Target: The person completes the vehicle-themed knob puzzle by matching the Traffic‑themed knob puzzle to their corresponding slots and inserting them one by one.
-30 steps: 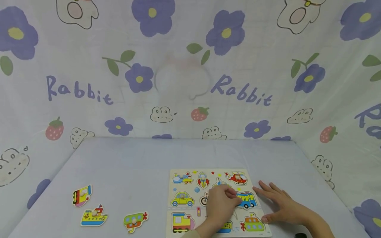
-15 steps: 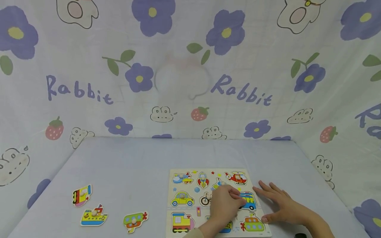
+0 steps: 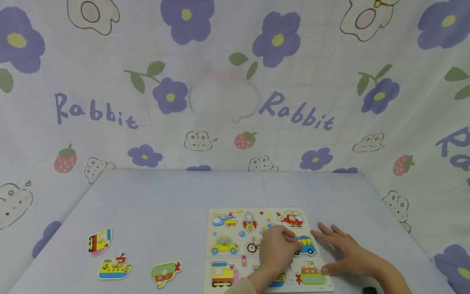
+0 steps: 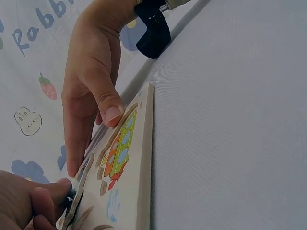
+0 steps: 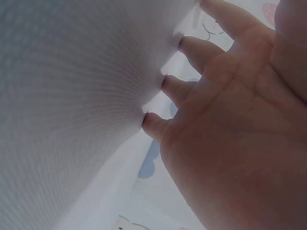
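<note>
A wooden peg puzzle board (image 3: 211,261) with printed vehicles lies on the table. My left hand (image 3: 277,249) is over its middle right, thumb and fingers pinching the blue and yellow bus piece (image 3: 308,246), whose knob is hidden behind the fingers. In the left wrist view that hand (image 4: 33,201) is at the lower left, close over the board. My right hand (image 3: 349,255) rests at the board's right edge with fingers spread. Its thumb is beside the printed submarine (image 3: 312,275). From the right wrist view, the fingertips of the right hand (image 5: 225,120) touch the table cloth.
On the left of the table lie loose knobbed pieces: a train (image 3: 100,241), a ship (image 3: 115,267) and a submarine (image 3: 166,273). Car (image 3: 224,245), plane (image 3: 224,219), rocket (image 3: 249,222) and helicopter (image 3: 291,219) pieces sit in the board. Patterned cloth surrounds the table.
My left hand has shifted slightly right with the bus piece, which now covers the printed bus that showed beside it before. The right hand stays in place.
</note>
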{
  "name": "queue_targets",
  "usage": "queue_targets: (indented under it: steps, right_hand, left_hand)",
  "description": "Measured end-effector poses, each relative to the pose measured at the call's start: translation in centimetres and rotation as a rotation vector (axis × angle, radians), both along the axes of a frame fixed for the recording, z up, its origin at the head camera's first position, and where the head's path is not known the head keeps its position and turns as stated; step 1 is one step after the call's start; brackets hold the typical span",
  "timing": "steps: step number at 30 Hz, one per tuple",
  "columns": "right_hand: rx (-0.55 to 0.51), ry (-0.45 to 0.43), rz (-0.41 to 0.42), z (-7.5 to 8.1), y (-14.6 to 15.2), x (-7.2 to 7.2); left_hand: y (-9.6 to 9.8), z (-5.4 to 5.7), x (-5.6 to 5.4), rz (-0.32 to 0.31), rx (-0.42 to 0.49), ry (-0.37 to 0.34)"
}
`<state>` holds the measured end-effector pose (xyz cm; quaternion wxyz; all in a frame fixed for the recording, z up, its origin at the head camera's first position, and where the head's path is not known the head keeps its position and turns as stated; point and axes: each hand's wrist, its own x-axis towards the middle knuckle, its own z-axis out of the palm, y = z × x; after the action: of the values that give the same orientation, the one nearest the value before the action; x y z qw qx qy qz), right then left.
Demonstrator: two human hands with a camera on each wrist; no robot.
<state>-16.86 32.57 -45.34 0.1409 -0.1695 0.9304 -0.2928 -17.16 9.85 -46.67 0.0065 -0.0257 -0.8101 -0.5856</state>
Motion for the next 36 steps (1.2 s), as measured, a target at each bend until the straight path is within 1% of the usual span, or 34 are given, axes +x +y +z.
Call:
queue_targets:
  steps: [5, 9, 14, 16, 24, 29, 36]
  right_hand:
    - [0.014, -0.006, -0.01, -0.07, -0.05, -0.05]
    - [0.015, -0.012, -0.014, -0.08, -0.1, -0.09]
    - [0.01, -0.004, 0.002, -0.07, -0.11, -0.03]
    - [0.011, 0.004, 0.01, -0.06, -0.1, 0.0]
    - [0.027, -0.015, -0.014, -0.07, -0.15, -0.12]
    - [0.021, -0.02, -0.008, -0.08, -0.18, -0.01]
    - [0.028, -0.021, -0.011, -0.12, -0.14, -0.1]
  left_hand:
    - [0.02, 0.03, -0.13, -0.005, -0.009, -0.007]
    - [-0.23, 0.11, -0.2, -0.024, -0.015, -0.014]
    - [-0.55, 0.11, -0.21, -0.044, -0.004, -0.028]
    - [-0.53, 0.11, -0.22, -0.045, -0.006, -0.028]
    - [-0.26, -0.12, -0.43, -0.037, -0.023, -0.049]
    - [-0.24, -0.27, -0.47, -0.035, -0.028, -0.049]
    - [-0.23, -0.19, -0.51, -0.041, -0.031, -0.05]
